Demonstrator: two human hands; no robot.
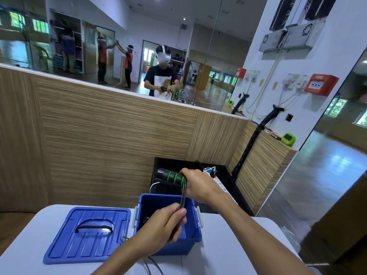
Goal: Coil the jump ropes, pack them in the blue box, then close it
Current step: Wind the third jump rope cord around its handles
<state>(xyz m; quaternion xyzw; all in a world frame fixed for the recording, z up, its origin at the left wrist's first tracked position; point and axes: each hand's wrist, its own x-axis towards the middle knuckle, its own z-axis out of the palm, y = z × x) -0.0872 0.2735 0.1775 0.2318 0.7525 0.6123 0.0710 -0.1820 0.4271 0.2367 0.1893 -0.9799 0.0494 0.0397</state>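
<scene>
Blue lid: lies flat on the white worktop, handle side up, just beside the left wall of the blue box; off the box.

Loose cord: dark strands on the worktop at the near foot of the box, passing under the left forearm; a small loop shows between lid and box.

Left hand: held over the open mouth of the box. Grip closed, thumb and curled fingers pinching the rope cord. The cord enters the grip from above, at the thumb tip, and its lower run is hidden behind the fingers.

Blue box: stands upright on the worktop, open, grey latches hanging at both side walls. Something dark lies inside at the left; what it is cannot be told.

Rope cord: thin, dark, doubled strands, running nearly straight down from the right hand to the left hand, above the back part of the box.

Jump rope handle: black with green rings, held level above and behind the box. Most of its length juts out to the left of the right hand's grip; only its right end sits within the fingers.

Right hand: raised above the far rim of the box. Grip closed round the right end of the handle, where the cord drops away.

Black bin: on the floor behind the worktop, against the wood-panelled wall, with cables inside.
</scene>
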